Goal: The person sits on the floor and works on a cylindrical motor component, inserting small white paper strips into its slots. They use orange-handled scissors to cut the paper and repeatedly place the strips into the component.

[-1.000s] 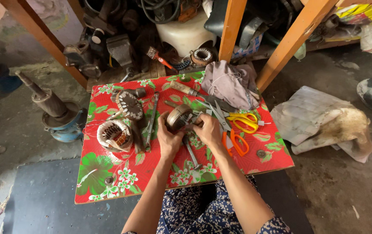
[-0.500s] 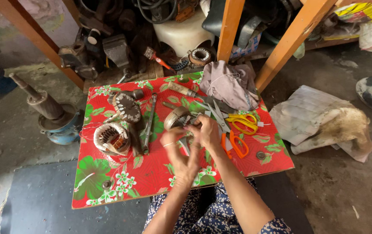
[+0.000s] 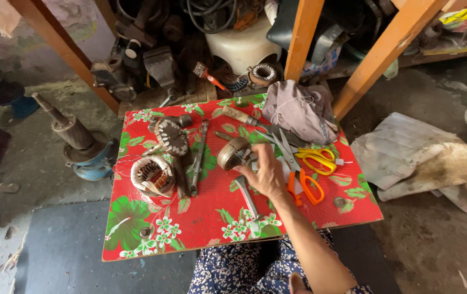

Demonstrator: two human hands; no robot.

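Note:
My right hand [image 3: 266, 174] lies over the middle of the small red flowered table [image 3: 200, 223]. Its fingers are spread and the fingertips touch a round grey metal motor part [image 3: 233, 153] that rests on the table. A flat metal tool [image 3: 248, 200] sticks out from under the palm towards me. My left hand is out of view. To the left lie a wound stator ring with copper coils [image 3: 152, 175], a toothed round motor part [image 3: 171, 137] and a long metal bar [image 3: 198, 158].
Yellow-handled scissors [image 3: 317, 158], orange-handled snips [image 3: 308, 188] and a grey cloth [image 3: 298, 111] lie right of the hand. Orange wooden posts [image 3: 305, 38] and cluttered machine parts stand behind the table. A blue motor with a shaft [image 3: 78, 144] sits on the floor left, a crumpled sack [image 3: 418, 158] on the right.
Both hands were on the round metal part before. My left hand has drawn back out of view, and the part now rests on the table under my right fingertips.

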